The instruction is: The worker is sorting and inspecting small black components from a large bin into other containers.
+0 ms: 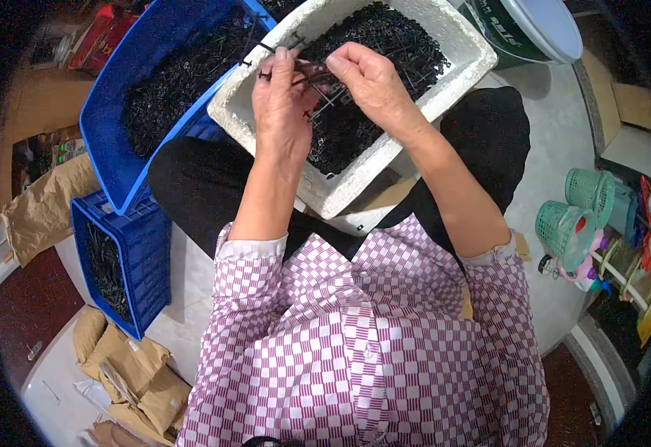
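Both hands are held over a white foam box filled with small black plastic parts. My left hand is closed around a black branching plastic frame, which pokes out past the thumb and fingers. Thumb and fingers of my right hand pinch together at the frame's right side; whether they grip the frame or a small piece on it is hard to see. Left of the box, a blue crate holds more of the black parts.
A second blue crate with dark pieces stands on the left. Brown paper sacks lie at lower left. A white-and-green bucket stands at upper right, green mesh baskets at right. My crossed legs flank the foam box.
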The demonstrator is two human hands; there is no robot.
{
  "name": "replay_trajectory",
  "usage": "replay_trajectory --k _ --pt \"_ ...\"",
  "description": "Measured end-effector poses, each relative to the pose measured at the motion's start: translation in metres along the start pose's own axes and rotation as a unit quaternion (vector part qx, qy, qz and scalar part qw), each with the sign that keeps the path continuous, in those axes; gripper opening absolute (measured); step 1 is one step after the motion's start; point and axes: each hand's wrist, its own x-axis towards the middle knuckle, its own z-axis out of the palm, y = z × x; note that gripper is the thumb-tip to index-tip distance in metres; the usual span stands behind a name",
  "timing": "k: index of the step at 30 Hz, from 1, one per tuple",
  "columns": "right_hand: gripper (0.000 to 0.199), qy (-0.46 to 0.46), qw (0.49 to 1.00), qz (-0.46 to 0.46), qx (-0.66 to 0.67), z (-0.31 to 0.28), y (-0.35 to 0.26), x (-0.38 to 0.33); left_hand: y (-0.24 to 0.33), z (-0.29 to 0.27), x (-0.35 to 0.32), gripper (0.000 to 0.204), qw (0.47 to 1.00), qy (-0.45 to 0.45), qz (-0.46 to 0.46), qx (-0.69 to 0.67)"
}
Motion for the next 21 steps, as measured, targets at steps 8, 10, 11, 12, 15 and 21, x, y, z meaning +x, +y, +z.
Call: replay_trajectory --k 8,10,11,12,15,21 --pt "0.017 0.097 0.986 -0.058 -0.121 0.007 -0.003 -0.003 -0.003 -0.004 -0.005 0.031 0.979 0.006 -0.19 -0.077" --pt "0.017 0.108 0.992 -0.014 -0.063 0.011 0.001 -0.001 -0.003 -0.004 -0.005 0.031 0.975 0.029 -0.199 -0.094" --pt "0.017 0.119 0.992 0.03 -0.004 0.013 0.005 0.002 -0.004 -0.004 -0.005 0.031 0.975 0.03 -0.199 -0.094" --pt "0.017 0.129 0.987 0.073 0.054 0.013 0.008 0.005 -0.005 -0.003 -0.004 0.031 0.976 0.044 -0.192 -0.092" --pt "0.018 0.149 0.934 0.196 0.26 -0.012 0.019 0.019 -0.001 0.003 -0.004 0.032 0.977 0.07 -0.179 -0.086" --pt "0.02 -0.045 0.867 0.204 0.452 -0.017 -0.008 0.009 -0.003 -0.008 -0.004 0.029 0.989 0.096 -0.108 -0.032"
